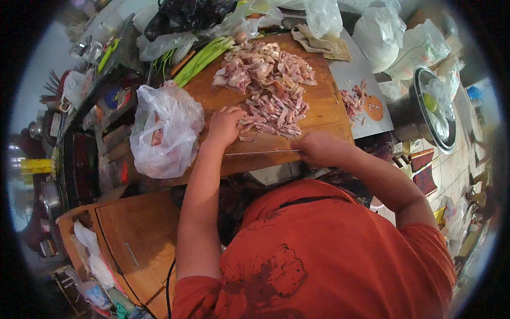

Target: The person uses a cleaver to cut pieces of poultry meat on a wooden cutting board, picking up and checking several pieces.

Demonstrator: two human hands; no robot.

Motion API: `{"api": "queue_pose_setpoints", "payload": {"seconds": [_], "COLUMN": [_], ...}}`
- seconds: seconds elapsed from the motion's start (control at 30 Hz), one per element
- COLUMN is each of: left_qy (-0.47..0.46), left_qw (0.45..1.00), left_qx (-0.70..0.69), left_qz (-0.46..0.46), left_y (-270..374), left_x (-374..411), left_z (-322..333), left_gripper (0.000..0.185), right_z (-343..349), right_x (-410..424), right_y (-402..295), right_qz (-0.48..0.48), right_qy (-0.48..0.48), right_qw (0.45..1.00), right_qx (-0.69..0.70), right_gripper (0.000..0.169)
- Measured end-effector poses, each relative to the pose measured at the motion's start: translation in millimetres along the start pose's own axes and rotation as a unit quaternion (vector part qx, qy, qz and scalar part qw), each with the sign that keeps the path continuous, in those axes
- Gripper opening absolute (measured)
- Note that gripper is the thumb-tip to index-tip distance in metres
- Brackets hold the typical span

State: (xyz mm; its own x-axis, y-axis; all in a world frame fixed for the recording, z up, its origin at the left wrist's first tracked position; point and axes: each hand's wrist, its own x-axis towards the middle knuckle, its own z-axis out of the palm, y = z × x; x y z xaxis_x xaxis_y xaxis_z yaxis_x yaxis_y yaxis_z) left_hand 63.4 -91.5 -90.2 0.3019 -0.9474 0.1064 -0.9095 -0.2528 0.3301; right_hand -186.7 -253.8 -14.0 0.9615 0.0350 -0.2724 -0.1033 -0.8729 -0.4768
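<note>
My right hand (320, 148) grips a knife at the near edge of a wooden cutting board (324, 107). The thin blade (259, 152) shows almost edge-on and points left; its handle is hidden in my fist. My left hand (225, 124) rests on the board with fingers bent, touching the left side of sliced raw meat strips (279, 115). Whether it pinches any strip is hidden. Behind the strips lies a larger heap of raw meat pieces (271, 65). A few small scraps (246, 139) lie between my left hand and the blade.
A white plastic bag (167, 131) with meat inside stands left of the board. Green stalks (205, 60) lie at its back left, a folded cloth (322, 44) at its back right. Meat scraps (352, 101) are on the grey surface to the right, near a metal pot (416, 107).
</note>
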Motion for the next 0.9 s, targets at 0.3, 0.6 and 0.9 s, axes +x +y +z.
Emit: {"api": "queue_pose_setpoints", "payload": {"seconds": [0.3,0.6,0.9], "left_qy": [0.126,0.099,0.196], "left_qw": [0.925,0.824,0.974], "left_qx": [-0.279,-0.542,-0.094], "left_qz": [-0.226,-0.134,-0.065], "left_y": [-7,42,49], "left_x": [-37,-61,-60], "left_z": [-37,-45,27], "left_gripper": [0.035,0.038,0.019], "right_z": [-3,-12,-1], "right_x": [20,17,12], "right_y": [33,56,43], "right_qz": [0.041,0.063,0.049], "right_qy": [0.055,0.089,0.103], "right_qw": [0.997,0.987,0.993], "right_qx": [0.04,0.122,0.02], "right_gripper": [0.018,0.024,0.024]}}
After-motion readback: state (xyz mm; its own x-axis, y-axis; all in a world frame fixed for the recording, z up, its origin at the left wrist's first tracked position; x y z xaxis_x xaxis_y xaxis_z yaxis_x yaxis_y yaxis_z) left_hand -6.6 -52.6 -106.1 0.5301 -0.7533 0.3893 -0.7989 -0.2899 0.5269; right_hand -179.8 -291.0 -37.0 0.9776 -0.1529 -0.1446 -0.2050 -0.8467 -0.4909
